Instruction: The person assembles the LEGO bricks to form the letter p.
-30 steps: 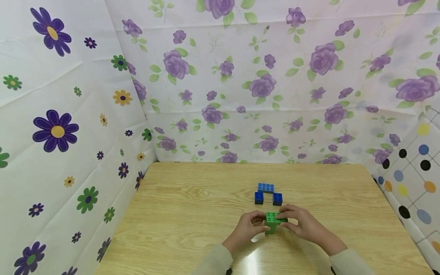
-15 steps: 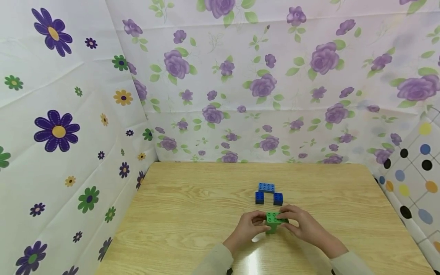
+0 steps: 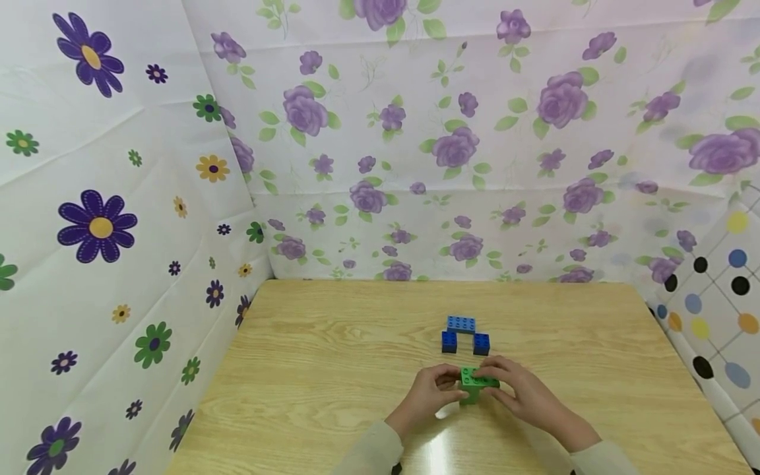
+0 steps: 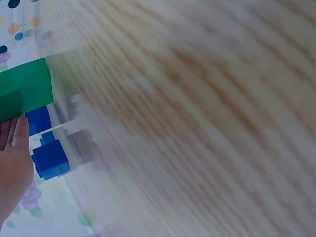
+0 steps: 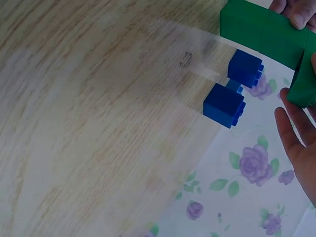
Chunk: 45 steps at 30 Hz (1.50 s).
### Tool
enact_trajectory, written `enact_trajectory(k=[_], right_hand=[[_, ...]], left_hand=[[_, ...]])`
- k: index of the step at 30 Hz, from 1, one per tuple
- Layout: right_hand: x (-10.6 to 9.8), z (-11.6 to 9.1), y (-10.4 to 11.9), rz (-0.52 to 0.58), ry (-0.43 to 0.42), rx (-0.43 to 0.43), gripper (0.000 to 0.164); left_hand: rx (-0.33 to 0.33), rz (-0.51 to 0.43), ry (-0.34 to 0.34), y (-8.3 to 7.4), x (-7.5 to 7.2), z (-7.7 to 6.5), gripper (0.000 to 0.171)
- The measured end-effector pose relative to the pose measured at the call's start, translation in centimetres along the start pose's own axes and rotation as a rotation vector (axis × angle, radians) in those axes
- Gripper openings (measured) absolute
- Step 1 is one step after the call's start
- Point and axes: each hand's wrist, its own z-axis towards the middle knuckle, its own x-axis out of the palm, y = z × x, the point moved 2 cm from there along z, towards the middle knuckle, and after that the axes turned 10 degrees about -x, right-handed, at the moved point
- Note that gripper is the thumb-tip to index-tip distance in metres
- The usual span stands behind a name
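A: Looking down from the head camera, what do both hands have?

B: The left hand (image 3: 429,394) and right hand (image 3: 524,392) pinch a green studded plastic brick assembly (image 3: 474,381) from either side, low on the light wooden table (image 3: 332,369), close to its near edge at six o'clock. Bare tabletop lies wide at nine o'clock and three o'clock.

A: Anything different from a second ago?

B: Hardly; hands and green assembly sit where they were, only a hair to the right in the view.

A: What else is around?

B: A blue plastic brick arch (image 3: 464,334) stands just beyond the green one at twelve o'clock, near but apart. Flowered cloth walls (image 3: 451,152) close the table at the back and both sides.

A: And the left wrist view?

B: Blurred. The green brick assembly (image 4: 24,91) shows at ten o'clock, the left hand's fingertip (image 4: 19,133) touching its lower edge, blue bricks (image 4: 49,158) just below.

A: The right wrist?

B: The green brick assembly (image 5: 261,34) sits at one o'clock, right-hand fingers (image 5: 298,15) curled on it; the blue bricks (image 5: 234,89) stand just beside, open table at nine o'clock.
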Motion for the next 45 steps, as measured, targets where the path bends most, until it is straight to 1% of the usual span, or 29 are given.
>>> enact_trajectory(k=[6,7,13,22,24,29,35,45], right_hand=[[-0.14,0.32,0.39,-0.031,0.018,-0.010,0.040],[-0.15,0.37,0.41,-0.025,0.018,-0.010,0.040],[-0.03,0.60,0.37,0.017,0.003,-0.003,0.036],[-0.03,0.75,0.40,0.009,-0.004,0.009,0.036],[-0.04,0.79,0.40,0.011,-0.006,0.008,0.036],[0.05,0.67,0.28,0.020,-0.009,0.011,0.038],[0.15,0.58,0.03,0.032,0.005,0.034,0.037],[-0.25,0.60,0.11,0.063,0.026,0.079,0.036]], left_hand=[[0.009,0.014,0.004,0.08,-0.01,0.05,0.034],[0.004,0.012,0.004,0.13,-0.03,0.07,0.034],[0.018,0.021,0.001,0.25,-0.08,0.09,0.034],[0.063,0.032,0.000,0.14,0.04,0.12,0.035],[0.068,0.026,-0.008,0.15,0.10,0.08,0.035],[0.056,-0.012,-0.025,0.06,0.31,0.01,0.037],[0.056,-0.032,-0.031,-0.08,0.42,-0.13,0.037],[0.077,-0.012,-0.038,-0.08,0.63,-0.10,0.035]])
